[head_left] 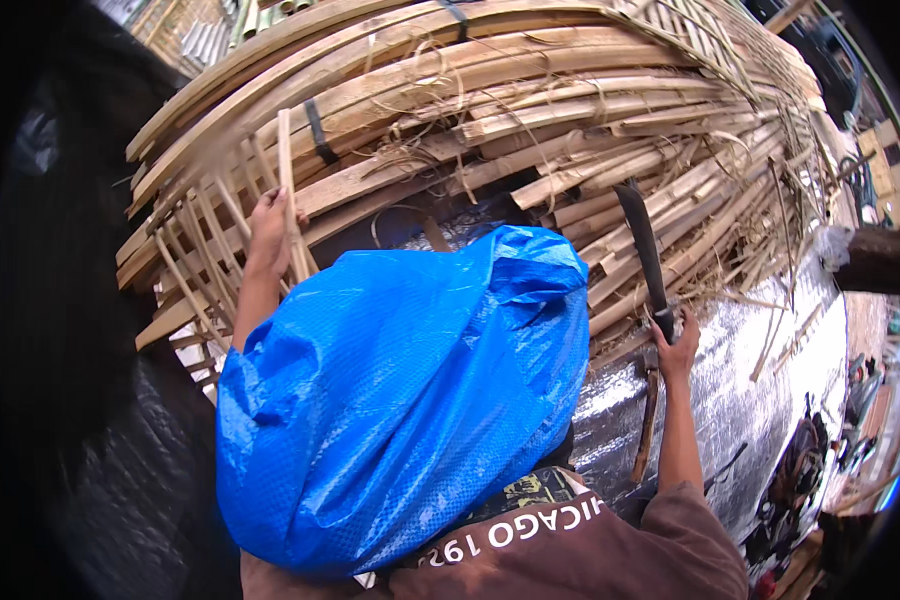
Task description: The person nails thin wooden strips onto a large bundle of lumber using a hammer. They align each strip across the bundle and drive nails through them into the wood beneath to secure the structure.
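My left hand [269, 226] is closed around a thin, pale bamboo strip [285, 155] that stands nearly upright. Several more slats [208, 230] fan out just left of that hand. On the other side, my right hand [677, 345] grips the handle of a machete [641, 232]. Its dark blade points up and away from me, over the ends of split bamboo. A blue plastic tarp [400, 390] covers my lap and hides part of my left forearm. Below my right hand, a brown stick [647, 430] lies beside my forearm.
Long split bamboo pieces [530, 60] are piled across the far side, with curled shavings among them and a black strap [320, 132] on one bundle. Shiny silver sheeting [730, 390] lies to the right. Dark plastic sheeting [150, 450] covers the left. A log end [875, 262] juts in at right.
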Tool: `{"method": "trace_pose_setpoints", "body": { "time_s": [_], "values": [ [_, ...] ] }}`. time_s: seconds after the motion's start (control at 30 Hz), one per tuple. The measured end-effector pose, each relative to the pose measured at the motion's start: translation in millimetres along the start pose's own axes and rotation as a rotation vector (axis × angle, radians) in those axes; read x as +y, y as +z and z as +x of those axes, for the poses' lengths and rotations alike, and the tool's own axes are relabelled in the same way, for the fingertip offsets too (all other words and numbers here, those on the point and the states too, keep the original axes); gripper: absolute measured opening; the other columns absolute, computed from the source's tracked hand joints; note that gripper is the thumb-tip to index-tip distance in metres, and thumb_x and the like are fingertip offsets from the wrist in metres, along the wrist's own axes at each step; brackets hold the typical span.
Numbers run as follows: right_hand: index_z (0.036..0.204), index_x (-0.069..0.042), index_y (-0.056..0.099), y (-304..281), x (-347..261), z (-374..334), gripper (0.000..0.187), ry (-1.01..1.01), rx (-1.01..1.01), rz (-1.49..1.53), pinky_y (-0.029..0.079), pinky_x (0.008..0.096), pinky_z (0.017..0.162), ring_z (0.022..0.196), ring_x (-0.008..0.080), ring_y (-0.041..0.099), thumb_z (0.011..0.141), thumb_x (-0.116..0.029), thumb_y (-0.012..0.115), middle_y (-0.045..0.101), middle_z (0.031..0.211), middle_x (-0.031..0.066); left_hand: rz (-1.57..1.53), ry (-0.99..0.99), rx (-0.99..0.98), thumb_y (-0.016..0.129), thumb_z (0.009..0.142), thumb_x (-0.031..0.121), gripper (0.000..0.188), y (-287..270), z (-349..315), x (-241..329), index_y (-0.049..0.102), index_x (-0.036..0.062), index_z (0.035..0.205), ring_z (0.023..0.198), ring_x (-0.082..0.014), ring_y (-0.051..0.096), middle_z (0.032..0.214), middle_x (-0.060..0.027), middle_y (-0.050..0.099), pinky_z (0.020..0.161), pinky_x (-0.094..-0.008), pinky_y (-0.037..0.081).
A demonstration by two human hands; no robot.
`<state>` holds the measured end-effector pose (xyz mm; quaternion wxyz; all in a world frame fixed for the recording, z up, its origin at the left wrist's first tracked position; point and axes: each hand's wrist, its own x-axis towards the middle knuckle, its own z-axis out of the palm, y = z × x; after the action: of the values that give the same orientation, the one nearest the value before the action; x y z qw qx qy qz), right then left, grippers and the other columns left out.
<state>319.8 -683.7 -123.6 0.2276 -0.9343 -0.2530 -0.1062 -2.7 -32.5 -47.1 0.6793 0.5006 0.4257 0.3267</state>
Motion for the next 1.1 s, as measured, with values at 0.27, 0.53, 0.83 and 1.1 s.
{"method": "trace_pose_setpoints", "body": {
  "time_s": [0.27,0.53,0.83,1.1],
  "values": [
    [0.131,-0.006,0.049,-5,-154,-35,0.046,0.278,0.111,0.630,0.042,0.0331,0.092,0.107,0.0181,0.053,0.089,-0.006,0.066,0.056,0.119,0.0073,-0.197,0.086,0.110,0.056,0.101,0.021,0.020,29,16,-14,0.050,0.0033,0.109,0.061,-0.0146,0.057,0.085,-0.0050,0.052,0.056,-0.0307,0.053],
    [0.111,-0.002,0.061,7,-337,96,0.030,-0.235,-0.415,0.477,0.048,0.0351,0.084,0.094,0.0224,0.061,0.088,-0.018,0.070,0.063,0.104,0.0107,-0.259,0.208,0.178,0.055,0.101,0.020,0.019,46,11,-38,0.052,0.0033,0.109,0.066,-0.0127,0.062,0.086,-0.0040,0.058,0.061,-0.0262,0.053],
    [0.125,-0.003,0.058,75,-509,148,0.058,-0.484,-0.895,0.321,0.052,0.0406,0.080,0.092,0.0324,0.068,0.089,-0.048,0.067,0.070,0.097,0.0202,-0.490,0.260,0.177,0.060,0.098,0.013,0.023,44,0,-11,0.053,0.0021,0.117,0.074,-0.0121,0.065,0.092,-0.0043,0.062,0.069,-0.0270,0.056],
    [0.110,0.002,0.063,182,-534,98,0.030,-0.244,-1.461,0.912,0.051,0.0249,0.064,0.080,0.0109,0.064,0.096,-0.024,0.064,0.069,0.099,0.0109,-0.239,0.412,0.160,0.056,0.100,0.012,0.023,22,-6,-3,0.054,0.0011,0.120,0.095,-0.0124,0.061,0.104,-0.0061,0.063,0.084,-0.0258,0.051]
  ]
}}
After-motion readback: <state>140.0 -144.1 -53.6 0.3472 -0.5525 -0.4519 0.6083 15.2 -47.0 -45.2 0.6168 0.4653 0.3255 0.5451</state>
